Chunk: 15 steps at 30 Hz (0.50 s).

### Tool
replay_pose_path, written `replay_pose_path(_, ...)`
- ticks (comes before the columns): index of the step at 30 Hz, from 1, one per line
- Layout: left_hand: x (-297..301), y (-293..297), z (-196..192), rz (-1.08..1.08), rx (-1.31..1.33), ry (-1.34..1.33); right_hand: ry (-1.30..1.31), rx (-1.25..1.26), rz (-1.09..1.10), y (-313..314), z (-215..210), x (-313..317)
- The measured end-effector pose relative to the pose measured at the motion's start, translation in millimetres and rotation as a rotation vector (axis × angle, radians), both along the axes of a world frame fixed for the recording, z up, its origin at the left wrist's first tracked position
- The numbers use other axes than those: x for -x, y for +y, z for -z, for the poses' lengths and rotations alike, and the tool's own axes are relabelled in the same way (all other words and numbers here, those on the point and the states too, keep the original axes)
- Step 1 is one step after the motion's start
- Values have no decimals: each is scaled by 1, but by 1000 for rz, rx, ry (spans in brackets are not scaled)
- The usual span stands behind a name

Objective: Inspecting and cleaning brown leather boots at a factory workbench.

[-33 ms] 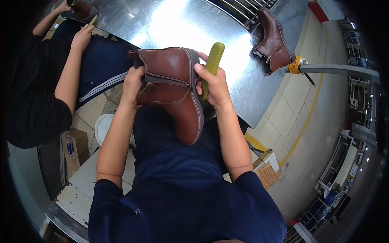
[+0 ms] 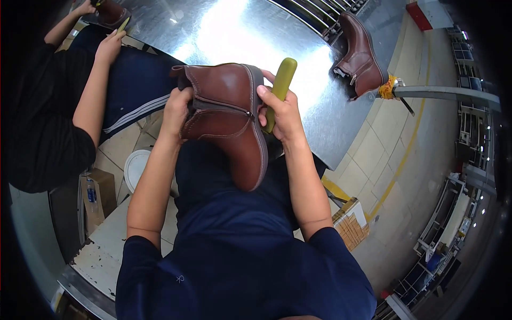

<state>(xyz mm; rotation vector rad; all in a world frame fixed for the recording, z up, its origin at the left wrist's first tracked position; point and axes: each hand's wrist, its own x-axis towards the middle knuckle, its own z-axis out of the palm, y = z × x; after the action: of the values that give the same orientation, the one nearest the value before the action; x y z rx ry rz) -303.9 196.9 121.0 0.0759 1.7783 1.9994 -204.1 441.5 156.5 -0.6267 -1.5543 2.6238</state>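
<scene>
A brown leather ankle boot (image 2: 226,114) lies on its side above my lap, its zipped side up and its toe pointing down toward me. My left hand (image 2: 176,109) is closed around the boot's top opening. At the boot's sole edge, my right hand (image 2: 281,109) wraps an olive-green, round-ended bar-like handle (image 2: 284,80); its lower end is hidden by the palm, so I cannot tell what tool it is. The right thumb rests near the sole edge, and fingers reach behind the boot.
Beyond the boot spreads a shiny metal table (image 2: 314,114). A second brown boot (image 2: 360,56) lies at its right end, near a rack of metal rollers (image 2: 306,16) and a curved metal bar (image 2: 442,90). At left, a co-worker's hand (image 2: 109,47) holds a similar green tool beside another boot (image 2: 111,13).
The boot and the green handle have shifted very slightly to the right. Both hands keep the same grip.
</scene>
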Motion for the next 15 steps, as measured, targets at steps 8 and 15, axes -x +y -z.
replay_pose_path(8, -11, 26, -50, 165, -52, 226, 7, -30, 35, 0, -3, -7)
replay_pose_path(15, -18, 30, -58, 148, -106, -75, 40, -36, 78, -2, 5, -14)
